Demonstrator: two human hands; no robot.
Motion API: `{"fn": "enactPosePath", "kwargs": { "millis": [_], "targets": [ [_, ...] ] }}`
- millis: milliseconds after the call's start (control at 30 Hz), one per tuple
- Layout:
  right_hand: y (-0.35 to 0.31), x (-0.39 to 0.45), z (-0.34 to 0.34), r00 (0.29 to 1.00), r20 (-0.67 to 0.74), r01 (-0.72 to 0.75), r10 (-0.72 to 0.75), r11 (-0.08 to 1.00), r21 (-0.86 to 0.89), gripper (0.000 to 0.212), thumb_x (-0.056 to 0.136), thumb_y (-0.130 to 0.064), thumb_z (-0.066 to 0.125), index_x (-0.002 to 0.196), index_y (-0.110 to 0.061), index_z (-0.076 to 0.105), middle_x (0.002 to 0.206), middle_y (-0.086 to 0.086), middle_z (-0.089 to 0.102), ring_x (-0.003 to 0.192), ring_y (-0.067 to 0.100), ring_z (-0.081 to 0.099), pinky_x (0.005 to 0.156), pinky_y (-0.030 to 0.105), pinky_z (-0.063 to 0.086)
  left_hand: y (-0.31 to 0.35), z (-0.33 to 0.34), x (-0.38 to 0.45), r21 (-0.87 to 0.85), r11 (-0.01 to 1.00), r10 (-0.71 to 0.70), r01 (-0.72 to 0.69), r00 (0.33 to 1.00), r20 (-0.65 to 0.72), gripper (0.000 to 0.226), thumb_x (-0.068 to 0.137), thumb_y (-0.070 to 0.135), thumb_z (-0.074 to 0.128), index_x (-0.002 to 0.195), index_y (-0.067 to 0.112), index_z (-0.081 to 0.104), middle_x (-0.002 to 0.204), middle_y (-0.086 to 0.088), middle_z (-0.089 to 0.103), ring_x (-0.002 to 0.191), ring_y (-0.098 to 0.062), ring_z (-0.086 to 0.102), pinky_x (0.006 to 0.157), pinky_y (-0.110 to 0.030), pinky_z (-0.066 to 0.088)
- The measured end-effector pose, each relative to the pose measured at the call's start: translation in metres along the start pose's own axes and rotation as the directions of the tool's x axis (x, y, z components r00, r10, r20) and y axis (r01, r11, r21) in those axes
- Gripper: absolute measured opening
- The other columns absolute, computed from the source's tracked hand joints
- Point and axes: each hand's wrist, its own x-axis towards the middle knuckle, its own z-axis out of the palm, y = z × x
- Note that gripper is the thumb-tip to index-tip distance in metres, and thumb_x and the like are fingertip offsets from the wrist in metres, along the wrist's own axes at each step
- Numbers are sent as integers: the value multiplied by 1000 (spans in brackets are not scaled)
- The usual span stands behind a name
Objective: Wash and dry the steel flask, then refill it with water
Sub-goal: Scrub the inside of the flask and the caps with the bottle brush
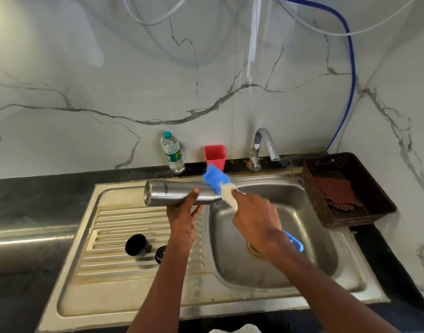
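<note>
Head view showed the washing step: the left hand (182, 219) gripped the steel flask (179, 193) sideways over the sink (273, 267), the right hand (256, 219) clasped a bottle brush (217, 180) at its neck, with rinsing probably due next

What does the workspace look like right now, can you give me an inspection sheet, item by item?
Surface: steel sink with ridged drainboard, set in a dark counter.
Job's things: steel flask held sideways; blue and white bottle brush at its neck; two black caps on the drainboard.
Clutter: plastic water bottle, red cup, brown basket holding a checked cloth.
Grippers: left hand holds the flask; right hand grips the brush.
Cables: blue hose and white tubes on the wall.
Surroundings: marble-look wall, tap.
</note>
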Motion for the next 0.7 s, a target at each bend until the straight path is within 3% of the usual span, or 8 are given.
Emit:
{"fn": "enactPosePath", "kwargs": {
  "millis": [100, 167, 267, 333, 400, 433, 567, 700],
  "targets": [
    [-1, -32, -6, 995, 56, 81, -77, 994, -68, 54, 90, -18, 51, 142, -30, 46, 112, 6, 69, 97, 34, 68, 70, 36, 42, 9, -12, 7, 37, 999, 1, -2, 1000, 13, 64, 83, 6, 86, 140, 17, 59, 132, -7, 72, 122, -24, 70, 93, -54, 61],
    [10, -30, -13, 997, 63, 52, -50, 998, -29, 54, 89, -20, 53, 141, -34, 49, 113, 5, 70, 100, 34, 68, 72, 37, 46, 13, -21, 7, 68, 998, -20, 17, 999, 45, 66, 81, 14, 89, 139, 17, 59, 131, -10, 73, 120, -27, 71, 87, -51, 63],
    [35, 9, -21, 990, 97, -124, 100, 948, 293, 52, 87, -21, 59, 135, -41, 64, 107, -1, 76, 89, 20, 71, 72, 32, 54, 13, -25, 6, 1, 996, -93, 94, 990, 102, 87, 64, 32, 97, 140, 17, 58, 129, -11, 74, 119, -27, 72, 83, -47, 63],
    [51, 33, -8, 942, 292, -326, 167, 665, 672, 47, 92, -6, 55, 130, -28, 71, 73, 1, 70, 48, 7, 56, 44, 22, 42, 13, -20, 4, -109, 985, -123, 135, 986, 109, 98, 51, 39, 103, 137, 16, 60, 128, -13, 74, 116, -26, 73, 83, -43, 64],
    [56, 41, 10, 847, 521, -527, 105, 301, 795, 44, 96, 0, 48, 132, -17, 67, 58, 1, 52, 34, 4, 31, 32, 16, 21, 14, -12, 4, -282, 948, -131, 144, 989, 66, 103, 44, 37, 106, 134, 14, 62, 125, -14, 75, 112, -25, 75, 86, -42, 64],
    [54, 39, 18, 811, 583, -579, 47, 205, 789, 44, 97, -2, 47, 134, -18, 64, 60, 1, 48, 35, 3, 25, 31, 15, 17, 14, -9, 6, -365, 921, -133, 133, 991, 26, 105, 44, 35, 106, 136, 13, 61, 124, -14, 76, 111, -25, 75, 88, -42, 64],
    [39, 15, 43, 701, 696, -708, -156, -32, 705, 41, 97, -6, 43, 130, -21, 63, 66, 1, 43, 37, 3, 19, 33, 9, 14, 16, -8, 16, -503, 864, -72, -7, 988, -138, 79, 81, 24, 86, 151, 14, 52, 138, -12, 69, 120, -24, 71, 85, -40, 65],
    [23, 21, 44, 679, 705, -732, -204, -257, 631, 23, 99, -2, 41, 100, -16, 59, 65, 1, 43, 33, 2, 22, 29, 12, 14, 11, -3, -2, -426, 904, -68, 45, 997, -40, 106, 59, 22, 102, 150, 18, 49, 141, -11, 67, 125, -24, 69, 92, -44, 63]
  ]
}}
